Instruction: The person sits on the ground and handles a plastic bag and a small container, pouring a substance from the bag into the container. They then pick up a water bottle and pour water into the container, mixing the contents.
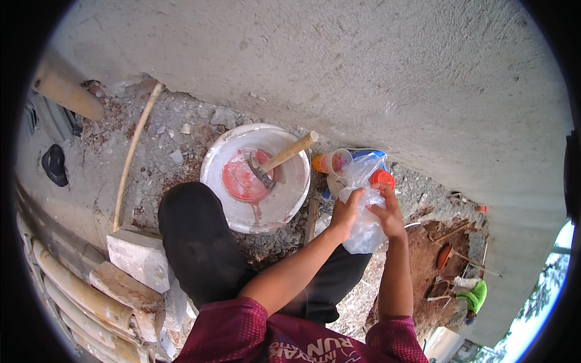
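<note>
My left hand (347,211) and my right hand (386,212) both grip a crumpled clear plastic bag (366,236) above my right thigh. Just beyond my right fingers is a red screw lid (382,179); what it closes is mostly hidden by the bag. Beside the bag lies a printed plastic cup (336,162) with orange on it. Behind these is a blue and white printed package (370,154), partly covered. To the left stands a round whitish tub (213,154) with red stains on its bottom. A hammer (290,150) with a wooden handle leans inside it.
A rough plastered wall (363,77) rises ahead. Rubble (181,136) and a thin wooden pole (138,131) lie at left, with concrete blocks (136,261) and bamboo poles (81,286) nearer me. At far right, a person in a green shirt (474,297) is beside dug soil (413,272).
</note>
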A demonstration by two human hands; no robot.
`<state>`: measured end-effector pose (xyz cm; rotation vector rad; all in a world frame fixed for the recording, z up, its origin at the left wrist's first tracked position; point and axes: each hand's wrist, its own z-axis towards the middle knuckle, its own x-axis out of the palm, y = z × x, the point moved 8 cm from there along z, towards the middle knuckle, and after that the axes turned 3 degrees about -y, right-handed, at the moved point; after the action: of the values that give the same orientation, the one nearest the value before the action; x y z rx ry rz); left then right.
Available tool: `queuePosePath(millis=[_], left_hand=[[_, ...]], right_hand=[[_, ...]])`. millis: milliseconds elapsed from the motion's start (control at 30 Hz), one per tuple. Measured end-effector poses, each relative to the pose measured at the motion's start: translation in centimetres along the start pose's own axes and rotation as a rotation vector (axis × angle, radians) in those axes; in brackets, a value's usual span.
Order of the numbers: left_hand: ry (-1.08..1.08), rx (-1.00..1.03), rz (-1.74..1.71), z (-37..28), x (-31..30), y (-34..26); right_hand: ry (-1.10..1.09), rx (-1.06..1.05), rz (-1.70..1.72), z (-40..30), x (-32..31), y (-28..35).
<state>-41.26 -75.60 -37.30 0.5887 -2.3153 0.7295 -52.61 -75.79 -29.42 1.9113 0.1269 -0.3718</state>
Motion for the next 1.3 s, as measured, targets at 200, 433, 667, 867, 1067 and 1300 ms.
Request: queuePosePath(millis=[200,433,667,867,1067,1300], left_hand=[[0.015,-0.006,-0.005,0.7,0.1,0.3],[0.166,-0.011,-0.164,0.9,0.2,1.6],[0.152,-0.077,-0.184,1.5,-0.2,1.6],[0.215,-0.085,-0.134,1.3,0.0,1.6],[0.154,-0.045,-0.085,1.5,-0.5,1.7],[-0.052,-0.139,0.103,2.8,-1.3,2.2]], right_hand=[[-0.007,-0.020,-0.224,1.2,0.2,0.7],[0.080,0.078,-0.110,1.8,0.8,0.7],[0.071,0.130,0.013,2.0,0.7,0.1],[-0.104,0.137,-0.278,2.6,0.5,-0.4],[-0.104,0.189,-0.346,3.1,0.4,-1.0],[0.016,0.285,-0.258,4.4,0.3,-1.0]])
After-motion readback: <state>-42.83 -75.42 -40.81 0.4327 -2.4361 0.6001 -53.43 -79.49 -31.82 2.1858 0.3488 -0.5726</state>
